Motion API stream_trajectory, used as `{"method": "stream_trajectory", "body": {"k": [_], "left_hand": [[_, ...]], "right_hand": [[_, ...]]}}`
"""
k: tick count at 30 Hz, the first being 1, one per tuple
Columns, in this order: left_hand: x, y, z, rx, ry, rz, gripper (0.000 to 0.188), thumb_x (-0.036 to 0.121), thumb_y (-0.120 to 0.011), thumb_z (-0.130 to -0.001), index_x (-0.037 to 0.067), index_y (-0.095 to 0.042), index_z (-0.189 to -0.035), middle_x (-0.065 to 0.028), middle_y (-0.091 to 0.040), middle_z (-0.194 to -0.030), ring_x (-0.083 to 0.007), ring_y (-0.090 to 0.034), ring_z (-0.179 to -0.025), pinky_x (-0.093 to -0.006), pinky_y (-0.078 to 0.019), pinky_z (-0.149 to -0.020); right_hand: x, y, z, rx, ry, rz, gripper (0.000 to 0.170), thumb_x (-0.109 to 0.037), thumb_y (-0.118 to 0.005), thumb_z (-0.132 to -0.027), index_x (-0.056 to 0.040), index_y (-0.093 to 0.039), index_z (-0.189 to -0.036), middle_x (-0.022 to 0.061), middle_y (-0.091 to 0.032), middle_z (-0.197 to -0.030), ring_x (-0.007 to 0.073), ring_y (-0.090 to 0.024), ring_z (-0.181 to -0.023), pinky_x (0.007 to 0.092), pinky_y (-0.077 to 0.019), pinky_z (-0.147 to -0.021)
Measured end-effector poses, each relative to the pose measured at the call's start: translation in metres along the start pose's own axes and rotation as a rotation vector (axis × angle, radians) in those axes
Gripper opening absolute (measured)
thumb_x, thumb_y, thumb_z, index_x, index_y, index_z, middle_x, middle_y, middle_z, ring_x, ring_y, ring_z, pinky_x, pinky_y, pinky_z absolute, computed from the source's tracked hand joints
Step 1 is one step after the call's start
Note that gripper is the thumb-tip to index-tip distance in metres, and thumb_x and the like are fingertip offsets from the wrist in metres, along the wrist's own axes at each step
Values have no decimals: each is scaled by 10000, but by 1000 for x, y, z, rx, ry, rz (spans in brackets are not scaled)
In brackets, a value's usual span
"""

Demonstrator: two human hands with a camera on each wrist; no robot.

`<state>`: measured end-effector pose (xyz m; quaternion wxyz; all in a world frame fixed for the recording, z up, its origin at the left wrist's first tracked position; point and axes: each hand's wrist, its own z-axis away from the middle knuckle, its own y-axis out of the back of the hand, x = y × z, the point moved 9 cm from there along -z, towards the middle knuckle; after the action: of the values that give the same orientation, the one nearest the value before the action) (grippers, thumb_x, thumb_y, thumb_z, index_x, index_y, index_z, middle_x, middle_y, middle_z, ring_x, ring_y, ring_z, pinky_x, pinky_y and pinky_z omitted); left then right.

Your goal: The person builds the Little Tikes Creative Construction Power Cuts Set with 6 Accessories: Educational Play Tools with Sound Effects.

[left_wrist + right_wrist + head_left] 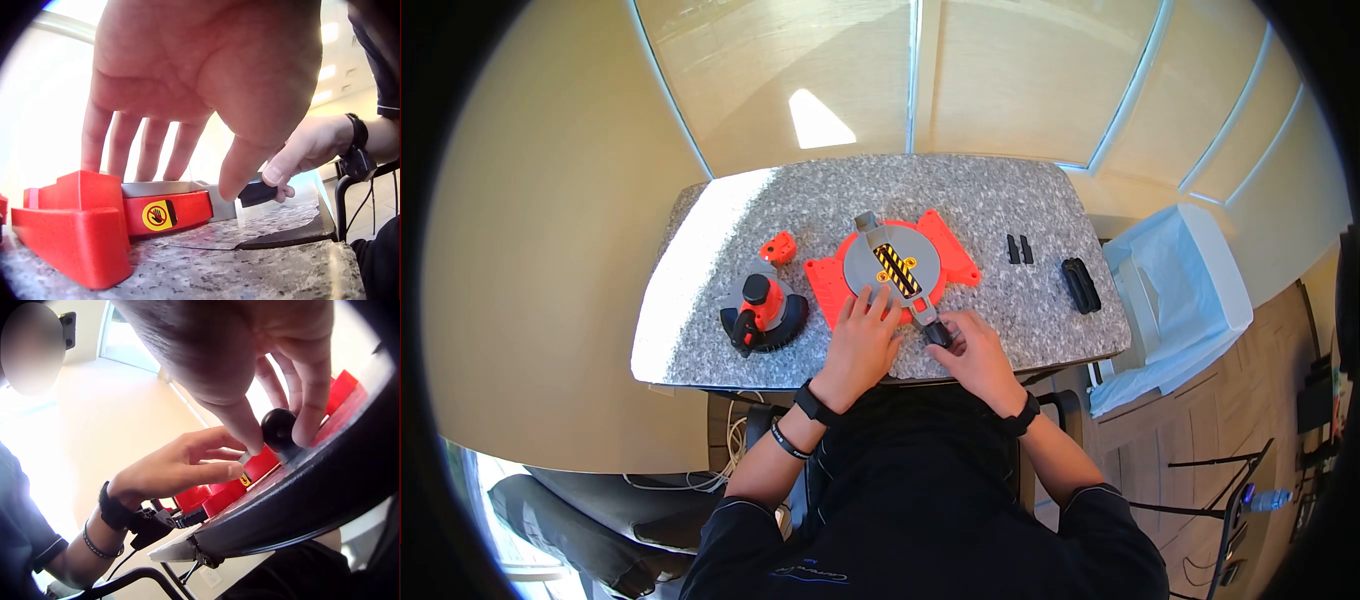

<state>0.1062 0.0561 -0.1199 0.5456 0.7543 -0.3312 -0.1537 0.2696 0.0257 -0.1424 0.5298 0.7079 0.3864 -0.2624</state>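
A red base (830,283) with a round grey turntable (862,266) lies on the speckled table, a black-and-yellow striped slot strip (897,270) across its middle. My left hand (862,348) rests with spread, nearly straight fingers on the near left edge of the turntable. At the near end of the grey arm, my right hand (980,362) pinches a black knob (938,334) between thumb and fingers. The left wrist view shows the red base (75,231) under my left hand (206,69). In the right wrist view the black knob (279,428) sits between the right hand's (250,356) thumb and fingers.
A red and grey saw-like unit with a black guard (765,312) stands on the left of the table (1020,185). Two small black strips (1020,249) and a black oblong part (1081,286) lie on the right. A lined white bin (1190,270) stands beyond the right edge.
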Motion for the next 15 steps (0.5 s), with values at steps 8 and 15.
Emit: {"method": "stream_trajectory", "body": {"k": [8, 15], "left_hand": [[0, 0, 1, 8, -4, 3, 592, 220, -786, -864, 9, -579, -1377, -201, -533, -1477, -438, -503, -1367, -528, -445, -1114], [0, -2, 1, 0, 4, 16, 581, 219, -775, -874, 12, -575, -1378, -208, -520, -1485, -435, -491, -1378, -535, -432, -1126]], "right_hand": [[2, 2, 0, 22, 2, -4, 373, -126, -828, -868, -8, -643, -1170, 146, -660, -938, 234, -684, -694, 355, -569, -645], [4, 1, 0, 20, -7, 13, 350, -133, -826, -868, -8, -651, -1144, 143, -684, -915, 238, -687, -695, 359, -571, -646]]}}
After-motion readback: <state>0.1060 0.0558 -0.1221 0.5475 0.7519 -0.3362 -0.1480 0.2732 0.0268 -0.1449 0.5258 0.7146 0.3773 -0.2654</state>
